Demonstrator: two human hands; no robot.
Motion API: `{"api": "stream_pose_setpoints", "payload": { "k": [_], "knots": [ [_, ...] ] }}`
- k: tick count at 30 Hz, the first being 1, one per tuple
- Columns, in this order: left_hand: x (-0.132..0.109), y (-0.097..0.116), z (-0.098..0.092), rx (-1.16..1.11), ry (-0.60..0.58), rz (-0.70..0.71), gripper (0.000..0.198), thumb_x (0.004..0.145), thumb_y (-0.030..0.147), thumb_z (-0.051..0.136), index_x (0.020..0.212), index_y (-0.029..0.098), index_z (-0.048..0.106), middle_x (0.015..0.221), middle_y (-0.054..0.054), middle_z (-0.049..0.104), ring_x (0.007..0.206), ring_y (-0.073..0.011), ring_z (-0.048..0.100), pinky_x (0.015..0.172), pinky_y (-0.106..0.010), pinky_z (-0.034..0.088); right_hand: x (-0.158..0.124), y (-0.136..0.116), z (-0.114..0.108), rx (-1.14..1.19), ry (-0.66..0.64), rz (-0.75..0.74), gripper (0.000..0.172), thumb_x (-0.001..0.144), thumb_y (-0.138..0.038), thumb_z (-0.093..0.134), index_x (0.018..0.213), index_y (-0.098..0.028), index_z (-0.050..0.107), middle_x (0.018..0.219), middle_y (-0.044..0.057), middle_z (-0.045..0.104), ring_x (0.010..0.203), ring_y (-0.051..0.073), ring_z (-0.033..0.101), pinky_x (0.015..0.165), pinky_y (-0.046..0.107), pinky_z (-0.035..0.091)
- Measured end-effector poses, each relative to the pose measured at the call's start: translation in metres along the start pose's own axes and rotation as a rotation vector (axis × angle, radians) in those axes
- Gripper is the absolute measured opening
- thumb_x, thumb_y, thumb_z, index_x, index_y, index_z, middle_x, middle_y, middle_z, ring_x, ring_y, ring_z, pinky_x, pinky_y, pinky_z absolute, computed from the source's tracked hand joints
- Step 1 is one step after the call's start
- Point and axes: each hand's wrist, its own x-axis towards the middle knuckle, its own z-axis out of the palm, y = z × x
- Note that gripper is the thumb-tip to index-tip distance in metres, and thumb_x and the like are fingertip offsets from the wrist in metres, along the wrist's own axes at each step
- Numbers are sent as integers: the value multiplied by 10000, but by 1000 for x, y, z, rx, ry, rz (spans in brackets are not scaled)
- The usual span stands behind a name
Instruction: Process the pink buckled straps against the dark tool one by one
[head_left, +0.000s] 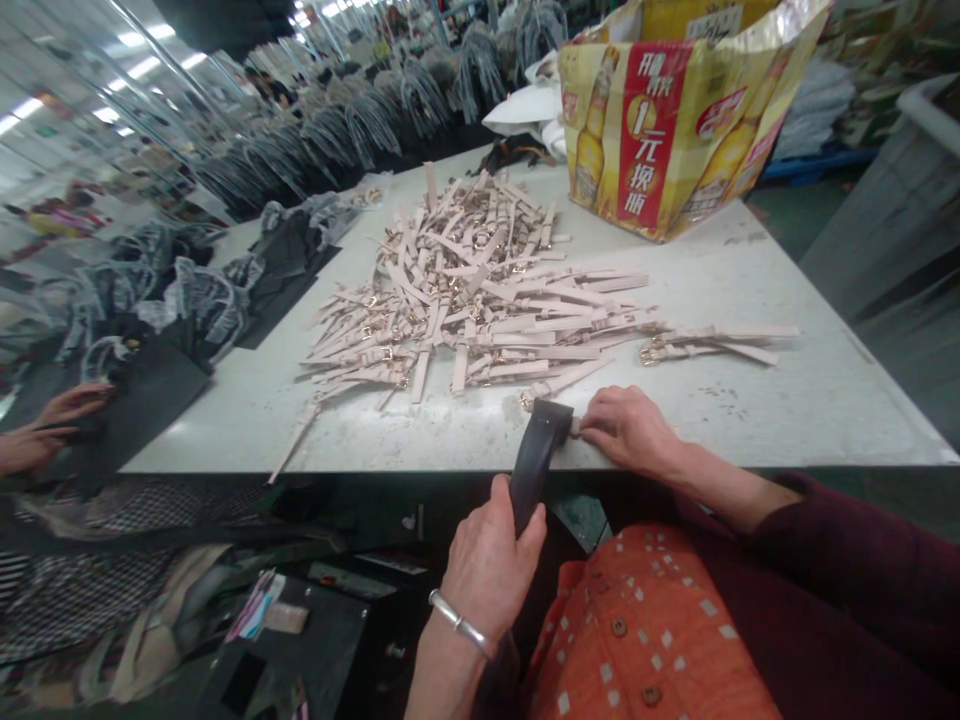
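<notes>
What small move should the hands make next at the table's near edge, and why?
Probably press the dark tool down onto the strap end. The left hand grips its handle, its head sits at the strap, and the right hand pins that end on the table.

A large yellow and red bag [667,120] printed with beer bottles is standing at the far edge of the white table [787,400], towards its far right corner. White folded fabric [525,105] is lying just behind the bag's left side. Along the table's left edge, black sheets [292,265] and bundles in clear plastic wrap [202,300] are lying heaped together. Another person's hand [52,425] is resting on a dark sheet [142,395] at the near left corner. Rows of dark bundled straps [375,120] are hanging beyond the far edge. Below the near edge, papers [255,605] are lying on a dark surface.
</notes>
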Motion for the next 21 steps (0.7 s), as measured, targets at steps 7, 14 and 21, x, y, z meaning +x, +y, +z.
{"api": "stream_pose_setpoints", "payload": {
  "k": [7, 14, 21],
  "knots": [
    [-1, -3, 2, 0, 10, 12, 259, 848, 423, 361, 960, 207, 451, 779, -49, 646, 687, -185, 609, 575, -237, 338, 8, -8, -1, -158, -43, -25, 106, 805, -194, 459, 770, -159, 552, 764, 44, 570, 756, 170, 479, 742, 295, 254],
    [-2, -5, 2, -18, 14, 16, 259, 845, 430, 361, 947, 211, 454, 763, -39, 640, 669, -179, 603, 567, -236, 335, 14, 1, 11, -364, 89, 49, 197, 874, -240, 370, 860, -148, 543, 623, 44, 576, 600, 168, 447, 713, 296, 241],
    [-4, -8, 1, -60, -11, 15, 240, 852, 412, 358, 927, 205, 453, 768, -36, 628, 673, -161, 601, 563, -224, 353, 7, -2, -7, -191, 94, 107, 218, 871, -276, 403, 862, -170, 593, 707, 42, 612, 661, 163, 501, 691, 284, 265]
  ]
}}
